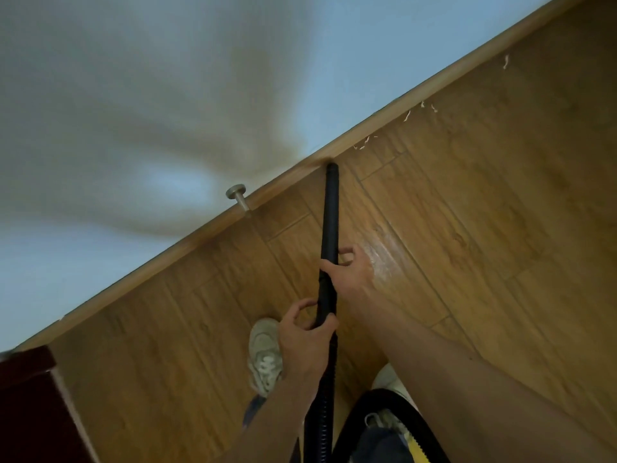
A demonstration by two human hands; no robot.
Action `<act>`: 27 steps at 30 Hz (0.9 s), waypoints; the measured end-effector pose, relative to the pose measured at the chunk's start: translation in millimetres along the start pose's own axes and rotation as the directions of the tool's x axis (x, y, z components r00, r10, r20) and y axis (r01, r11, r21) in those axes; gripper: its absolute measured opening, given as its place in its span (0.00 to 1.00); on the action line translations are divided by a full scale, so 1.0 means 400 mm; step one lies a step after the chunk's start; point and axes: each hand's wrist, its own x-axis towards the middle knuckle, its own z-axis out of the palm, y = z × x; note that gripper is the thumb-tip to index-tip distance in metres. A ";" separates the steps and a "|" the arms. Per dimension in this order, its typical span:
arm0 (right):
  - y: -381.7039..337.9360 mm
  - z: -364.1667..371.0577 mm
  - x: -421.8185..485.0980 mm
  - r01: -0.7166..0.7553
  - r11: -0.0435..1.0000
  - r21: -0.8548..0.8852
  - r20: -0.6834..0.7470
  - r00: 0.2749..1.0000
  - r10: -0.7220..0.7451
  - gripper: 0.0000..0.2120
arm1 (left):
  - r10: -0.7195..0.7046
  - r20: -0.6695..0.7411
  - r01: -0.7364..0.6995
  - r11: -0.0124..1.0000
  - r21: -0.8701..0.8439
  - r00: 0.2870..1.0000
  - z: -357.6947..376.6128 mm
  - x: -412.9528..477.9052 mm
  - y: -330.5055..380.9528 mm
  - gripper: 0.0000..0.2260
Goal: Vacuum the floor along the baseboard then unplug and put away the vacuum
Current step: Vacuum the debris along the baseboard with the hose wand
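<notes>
A black vacuum wand [330, 222] runs up the middle of the view, its tip touching the wooden baseboard [394, 111] where wall meets floor. My right hand [347, 267] grips the wand about halfway up. Lower down, my left hand [305, 339] grips the wand where it joins the ribbed black hose [322, 412]. The hose drops toward the bottom edge. Pale debris shavings [362, 143] lie on the wood floor along the baseboard to the right of the tip. The vacuum body [394, 429], black with yellow, shows partly at the bottom.
A metal door stop [238, 195] sticks out of the baseboard left of the wand tip. A dark red door or cabinet [30, 406] fills the bottom left corner. My left shoe [263, 355] stands on the wood floor [500, 228] beside the hose.
</notes>
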 end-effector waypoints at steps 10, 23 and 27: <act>-0.023 0.037 0.012 -0.063 0.981 0.182 -0.171 0.981 0.095 0.17 | -0.007 0.119 -0.007 0.994 0.109 0.993 -0.033 0.038 0.074 0.11; -0.050 0.090 0.008 -0.002 0.953 0.303 -0.317 0.943 0.102 0.16 | -0.141 0.222 0.142 0.990 0.013 0.965 -0.069 0.128 0.103 0.12; -0.066 0.084 0.013 0.029 0.964 0.263 -0.316 0.947 0.057 0.17 | -0.149 0.235 0.150 0.989 0.012 0.960 -0.065 0.134 0.114 0.12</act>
